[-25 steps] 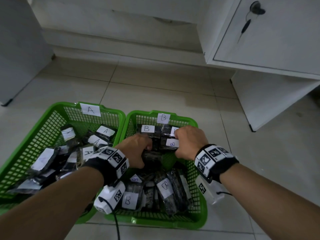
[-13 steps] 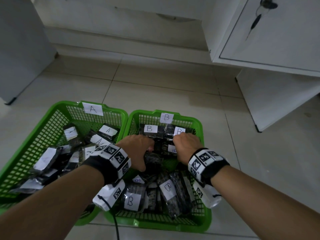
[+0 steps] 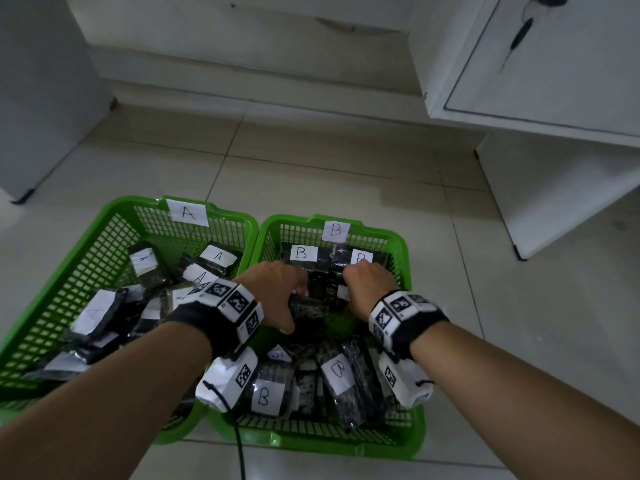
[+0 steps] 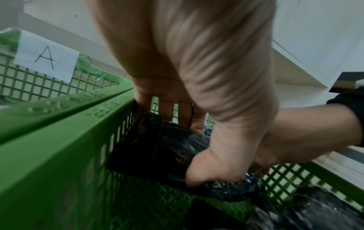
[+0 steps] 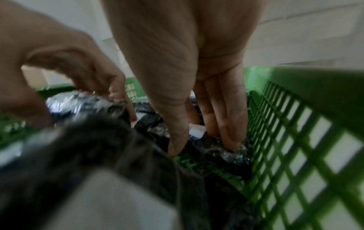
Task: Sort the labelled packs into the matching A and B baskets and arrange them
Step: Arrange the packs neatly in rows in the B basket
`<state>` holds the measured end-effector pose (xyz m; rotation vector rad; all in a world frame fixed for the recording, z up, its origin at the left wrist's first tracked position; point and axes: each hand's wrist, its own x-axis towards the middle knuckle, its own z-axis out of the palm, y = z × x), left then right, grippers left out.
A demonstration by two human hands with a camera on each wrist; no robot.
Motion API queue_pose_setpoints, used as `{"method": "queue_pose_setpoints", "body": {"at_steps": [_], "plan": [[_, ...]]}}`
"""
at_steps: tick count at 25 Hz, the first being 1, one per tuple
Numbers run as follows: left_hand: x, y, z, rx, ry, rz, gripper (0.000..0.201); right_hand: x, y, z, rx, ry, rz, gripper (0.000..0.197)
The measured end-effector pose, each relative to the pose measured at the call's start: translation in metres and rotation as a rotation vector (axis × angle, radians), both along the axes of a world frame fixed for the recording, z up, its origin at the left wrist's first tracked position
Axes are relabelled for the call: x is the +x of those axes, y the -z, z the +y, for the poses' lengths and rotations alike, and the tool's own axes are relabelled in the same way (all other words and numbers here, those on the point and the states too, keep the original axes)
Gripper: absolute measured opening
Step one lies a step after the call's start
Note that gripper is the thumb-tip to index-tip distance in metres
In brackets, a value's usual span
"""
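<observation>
Now | step: tidying the B basket [image 3: 346,443] | left hand [image 3: 277,292] grips dark pack [image 4: 157,149] by left wall | right hand [image 3: 369,289] pinches second pack [image 5: 234,155] by right wall | next: probably lay both flat in a row

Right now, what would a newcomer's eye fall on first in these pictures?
Two bright green baskets stand side by side on the pale floor, the A basket on the left, the B basket on the right, both holding dark labelled packs. Both hands are down in the B basket: the left hand grips a dark pack by its left wall, the right hand pinches a second pack by its right wall.
</observation>
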<state>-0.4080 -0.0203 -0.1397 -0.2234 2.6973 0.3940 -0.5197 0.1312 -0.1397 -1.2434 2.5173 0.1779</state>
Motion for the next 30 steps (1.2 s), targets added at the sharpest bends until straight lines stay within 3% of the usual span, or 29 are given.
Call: {"method": "queue_pose_setpoints", "body": {"at_steps": [7,9,12,16,18,20,22,24,26,28,30], "plan": [[0.012,0.002,0.000,0.075,-0.019,0.074,0.052,-0.008,-0.025,0.024,-0.142,0.230,-0.153,0.012],[0.017,-0.001,0.001,0.071,-0.027,0.104,0.052,0.000,-0.024,0.028,-0.069,0.195,-0.194,0.018],[0.024,-0.005,0.006,0.094,-0.067,0.154,0.044,0.015,-0.016,0.039,0.141,0.128,-0.321,0.041],[0.024,-0.004,0.008,-0.198,0.074,-0.031,0.041,0.012,-0.014,0.043,0.192,0.114,-0.400,0.063],[0.022,-0.005,0.005,-0.290,0.110,-0.117,0.049,0.008,-0.020,0.044,0.066,0.183,-0.467,0.070],[0.019,-0.006,0.002,-0.355,0.132,-0.100,0.051,0.006,-0.026,0.044,-0.139,0.338,-0.577,0.069],[0.019,-0.009,0.003,-0.227,0.052,0.051,0.039,0.006,-0.033,0.043,-0.300,0.496,-0.649,0.080],[0.021,-0.014,0.009,0.188,-0.137,0.209,0.028,0.005,-0.035,0.040,-0.355,0.527,-0.553,0.086],[0.017,-0.021,0.017,0.629,-0.301,0.195,0.029,0.004,-0.036,0.036,-0.337,0.486,-0.400,0.089],[0.015,-0.022,0.021,0.749,-0.351,0.175,0.024,0.002,-0.036,0.035,-0.329,0.479,-0.362,0.091],[0.011,-0.018,0.016,0.708,-0.358,0.256,0.020,0.001,-0.035,0.036,-0.336,0.495,-0.349,0.094]]}}
